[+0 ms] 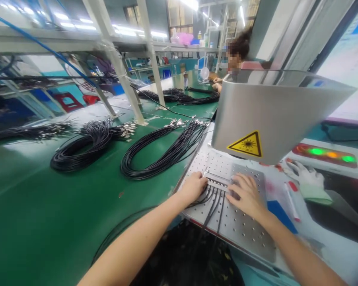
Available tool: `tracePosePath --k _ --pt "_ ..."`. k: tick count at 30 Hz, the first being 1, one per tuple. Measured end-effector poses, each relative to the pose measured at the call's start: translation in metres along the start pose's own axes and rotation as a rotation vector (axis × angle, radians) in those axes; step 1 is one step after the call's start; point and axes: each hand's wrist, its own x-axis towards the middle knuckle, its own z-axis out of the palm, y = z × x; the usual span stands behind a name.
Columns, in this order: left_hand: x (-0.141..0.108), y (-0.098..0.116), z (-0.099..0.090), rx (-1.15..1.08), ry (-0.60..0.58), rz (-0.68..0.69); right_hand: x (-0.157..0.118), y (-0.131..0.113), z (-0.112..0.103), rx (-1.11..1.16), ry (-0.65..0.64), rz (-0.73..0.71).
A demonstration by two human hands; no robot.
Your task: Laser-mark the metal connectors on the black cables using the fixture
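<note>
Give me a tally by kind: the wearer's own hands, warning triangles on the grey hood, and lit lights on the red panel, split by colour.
Left hand and right hand: 2
Yellow warning triangle: 1
Green lights: 2
Orange light: 1
Total: 6

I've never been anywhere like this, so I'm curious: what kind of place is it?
Probably a cable workshop or small factory: bundled black cables lie on a long green bench, and a metal hood bears a yellow laser-style warning sign.
</note>
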Motion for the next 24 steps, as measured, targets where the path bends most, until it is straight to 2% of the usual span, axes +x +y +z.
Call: tracePosePath --k 3,9,13,16,19,22,24 --pt "-0.002 -0.003 0.005 0.094 0.032 0.048 0.002 0.002 -0.004 0.002 -0.001 0.025" --pt "0.001 0.005 0.014 0.183 0.056 0.098 -0.004 0.007 -0.009 0.015 0.013 0.069" --pt "0.001 0.007 0.016 0.186 0.050 0.099 -0.005 0.005 -0.006 0.054 0.024 0.066" --pt "-0.001 0.007 0.014 0.206 0.058 0.083 -0.011 0.012 -0.010 0.058 -0.017 0.061" --pt "-0.002 0.008 0.012 0.258 0.121 0.089 -0.032 0.041 -0.027 -0.015 -0.102 0.080" --pt "-0.001 0.008 0.012 0.251 0.145 0.128 -0.066 0.085 -0.051 -0.287 -0.187 0.137" --pt "0.001 0.007 0.012 0.212 0.114 0.155 -0.085 0.111 -0.062 -0.469 -0.245 0.100"
